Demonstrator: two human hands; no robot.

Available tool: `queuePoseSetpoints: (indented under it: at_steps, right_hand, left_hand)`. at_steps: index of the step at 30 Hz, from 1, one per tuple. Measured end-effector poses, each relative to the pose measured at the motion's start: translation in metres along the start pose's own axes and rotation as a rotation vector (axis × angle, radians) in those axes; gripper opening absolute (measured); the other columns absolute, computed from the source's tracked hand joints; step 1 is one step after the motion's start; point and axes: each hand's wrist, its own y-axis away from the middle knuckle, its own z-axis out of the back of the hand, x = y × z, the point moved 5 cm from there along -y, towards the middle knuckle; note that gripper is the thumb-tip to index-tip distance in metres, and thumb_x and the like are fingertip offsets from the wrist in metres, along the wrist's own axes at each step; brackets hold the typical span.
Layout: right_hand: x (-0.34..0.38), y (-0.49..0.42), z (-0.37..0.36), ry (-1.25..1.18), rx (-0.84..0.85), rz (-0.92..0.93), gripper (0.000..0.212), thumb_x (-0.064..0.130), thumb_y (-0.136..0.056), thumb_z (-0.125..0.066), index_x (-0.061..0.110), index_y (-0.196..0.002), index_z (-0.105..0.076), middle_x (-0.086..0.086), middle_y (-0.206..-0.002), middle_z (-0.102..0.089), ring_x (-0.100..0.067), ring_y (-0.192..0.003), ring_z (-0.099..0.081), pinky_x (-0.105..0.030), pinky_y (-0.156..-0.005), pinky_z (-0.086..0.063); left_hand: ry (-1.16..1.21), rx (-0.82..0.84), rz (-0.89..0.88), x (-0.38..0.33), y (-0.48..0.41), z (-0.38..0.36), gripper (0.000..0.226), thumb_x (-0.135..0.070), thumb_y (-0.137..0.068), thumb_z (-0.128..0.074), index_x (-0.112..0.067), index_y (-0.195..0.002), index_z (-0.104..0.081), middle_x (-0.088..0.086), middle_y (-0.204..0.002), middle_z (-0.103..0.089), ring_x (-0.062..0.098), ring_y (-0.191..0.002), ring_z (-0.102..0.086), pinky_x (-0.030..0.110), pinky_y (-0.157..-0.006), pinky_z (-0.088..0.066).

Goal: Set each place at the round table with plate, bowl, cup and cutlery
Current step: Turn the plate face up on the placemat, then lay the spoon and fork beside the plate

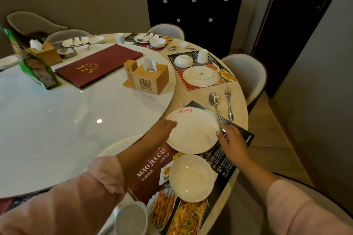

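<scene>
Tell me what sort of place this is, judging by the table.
Probably a restaurant's private dining room: a red menu folder lies on the big turntable, picture-menu placemats mark the places, and a tissue box carries a QR code.

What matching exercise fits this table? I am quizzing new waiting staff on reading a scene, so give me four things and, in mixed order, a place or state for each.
Things
1. logo plate
2. fork
3. red menu
4. neighbouring bowl

Places or states
A. on the white turntable
B. upside down on a placemat
C. upright, between the left hand and the right hand
D. on bare tabletop, beside the spoon

Pairs: 1-C, 2-D, 3-A, 4-B.
</scene>
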Motion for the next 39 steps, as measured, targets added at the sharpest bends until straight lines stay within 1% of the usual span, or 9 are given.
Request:
queuePoseSetpoints:
  at_steps: [6, 10, 17, 20, 22, 28, 31, 35, 39]
  right_hand:
    - [-0.005, 0.055, 0.03, -0.043, 0.087, 0.085, 0.041, 0.029, -0.095, -0.049, 0.015, -0.134, -0.046, -0.002, -0.134, -0.045, -0.017, -0.125, -0.043, -0.037, -0.102, -0.043]
    - [-0.016, 0.082, 0.041, -0.073, 0.177, 0.152, 0.042, 0.029, -0.094, -0.051, 0.019, -0.134, -0.045, 0.001, -0.135, -0.043, -0.014, -0.123, -0.044, -0.035, -0.101, -0.042]
    - [-0.05, 0.112, 0.047, 0.0, 0.4, 0.308, 0.037, 0.029, -0.093, -0.054, 0.018, -0.128, -0.052, 0.001, -0.13, -0.048, -0.013, -0.122, -0.045, -0.024, -0.1, -0.037]
    - [-0.057, 0.115, 0.051, 0.034, 0.479, 0.334, 0.034, 0.029, -0.093, -0.054, 0.016, -0.124, -0.055, -0.001, -0.131, -0.048, -0.013, -0.123, -0.045, -0.026, -0.102, -0.038]
    - [-0.058, 0.111, 0.052, 0.047, 0.505, 0.325, 0.032, 0.027, -0.093, -0.054, 0.014, -0.122, -0.057, -0.003, -0.13, -0.049, -0.014, -0.121, -0.046, -0.026, -0.101, -0.038]
    - [-0.061, 0.096, 0.055, -0.01, 0.445, 0.259, 0.029, 0.024, -0.093, -0.055, 0.01, -0.117, -0.061, -0.002, -0.117, -0.054, -0.015, -0.11, -0.053, -0.021, -0.088, -0.04]
    - [-0.064, 0.088, 0.053, -0.121, 0.429, 0.182, 0.025, 0.023, -0.094, -0.053, 0.011, -0.114, -0.062, -0.001, -0.113, -0.057, -0.015, -0.107, -0.054, -0.023, -0.087, -0.04]
    - [-0.063, 0.057, 0.053, -0.336, 0.346, -0.027, 0.026, 0.022, -0.095, -0.051, 0.01, -0.115, -0.061, -0.002, -0.108, -0.059, -0.014, -0.102, -0.053, -0.028, -0.089, -0.042]
    - [-0.055, -0.006, 0.046, -0.423, 0.321, -0.112, 0.026, 0.022, -0.093, -0.053, 0.01, -0.116, -0.059, -0.006, -0.112, -0.062, -0.021, -0.102, -0.058, -0.039, -0.093, -0.048]
  left_hand:
    - [-0.064, -0.068, -0.244, -0.023, 0.066, -0.024, 0.026, -0.032, -0.096, -0.049, -0.017, -0.116, -0.056, 0.001, -0.113, -0.056, 0.017, -0.104, -0.055, 0.017, -0.067, -0.047]
    - [-0.17, -0.151, -0.266, -0.018, 0.11, -0.053, 0.03, -0.038, -0.093, -0.051, -0.026, -0.119, -0.055, -0.009, -0.112, -0.056, 0.011, -0.102, -0.055, 0.03, -0.087, -0.049]
    - [0.063, -0.437, -0.16, 0.02, 0.184, -0.122, 0.028, -0.031, -0.093, -0.054, -0.024, -0.12, -0.056, -0.01, -0.116, -0.055, 0.004, -0.094, -0.055, 0.014, -0.071, -0.044]
    - [0.182, -0.512, -0.055, 0.042, 0.198, -0.145, 0.031, -0.025, -0.092, -0.056, -0.019, -0.123, -0.053, -0.006, -0.117, -0.055, 0.008, -0.098, -0.054, 0.021, -0.082, -0.046]
    - [0.26, -0.504, 0.038, 0.056, 0.203, -0.152, 0.031, -0.026, -0.092, -0.055, -0.02, -0.122, -0.05, -0.002, -0.116, -0.055, 0.015, -0.105, -0.055, 0.03, -0.092, -0.046]
    - [0.411, -0.406, 0.256, 0.083, 0.196, -0.154, 0.043, -0.036, -0.094, -0.05, -0.019, -0.132, -0.038, 0.005, -0.123, -0.054, 0.018, -0.1, -0.061, 0.032, -0.081, -0.051]
    - [0.58, -0.388, 0.291, 0.089, 0.186, -0.157, 0.043, -0.035, -0.096, -0.048, -0.014, -0.132, -0.038, 0.009, -0.12, -0.056, 0.024, -0.099, -0.065, 0.039, -0.09, -0.053]
    - [0.741, -0.381, 0.335, 0.085, 0.178, -0.164, 0.046, -0.035, -0.097, -0.047, -0.015, -0.137, -0.037, 0.012, -0.123, -0.056, 0.025, -0.098, -0.066, 0.032, -0.066, -0.054]
    - [0.908, -0.443, 0.344, 0.077, 0.152, -0.167, 0.057, -0.033, -0.097, -0.047, -0.022, -0.147, -0.022, 0.018, -0.134, -0.051, 0.03, -0.102, -0.063, 0.039, -0.086, -0.051]
